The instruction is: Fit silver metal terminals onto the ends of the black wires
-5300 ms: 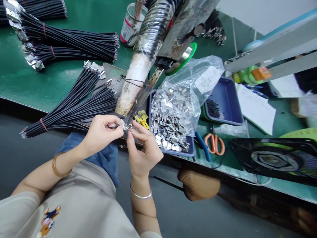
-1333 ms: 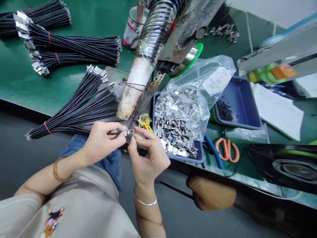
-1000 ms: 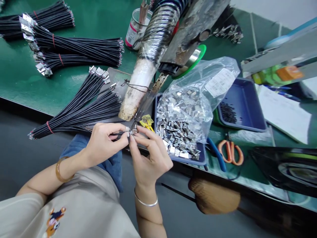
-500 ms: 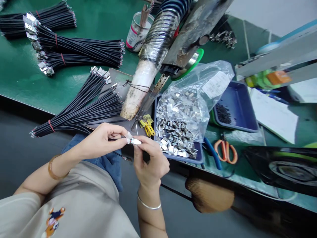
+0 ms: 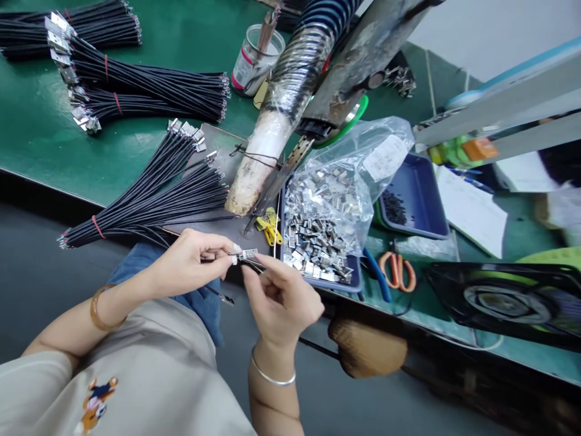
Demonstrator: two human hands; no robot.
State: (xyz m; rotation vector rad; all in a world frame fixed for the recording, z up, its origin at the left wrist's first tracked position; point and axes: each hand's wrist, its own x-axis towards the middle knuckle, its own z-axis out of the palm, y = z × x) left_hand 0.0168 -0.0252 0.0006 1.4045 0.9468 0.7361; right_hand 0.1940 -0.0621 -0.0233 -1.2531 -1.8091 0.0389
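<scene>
My left hand (image 5: 200,261) pinches the end of a black cable, with white covers on its fingertips. A silvery metal USB connector (image 5: 249,254) sticks out from those fingertips toward the right. Close to the connector is my right hand (image 5: 284,297), its thumb and forefinger apart and the other fingers curled. The forefinger tip lies near the connector's end; whether it touches I cannot tell. Behind the left hand, a fanned bundle of black cables (image 5: 149,203) rests across the table edge. A blue tray (image 5: 320,283) of loose metal connector shells (image 5: 313,242) stands right of the hands.
A taped fume duct (image 5: 256,160) and a metal arm (image 5: 349,79) reach down above the work spot. Yellow clips (image 5: 271,226) lie by the tray. Orange-handled scissors (image 5: 397,270), a second blue tray (image 5: 424,194) and a black fan (image 5: 503,303) are at right. More cable bundles (image 5: 149,88) lie at left.
My right thumb and forefinger have parted and drawn back slightly right from the connector, which now shows its bare metal. The left hand keeps its pinch. The view has shifted a little.
</scene>
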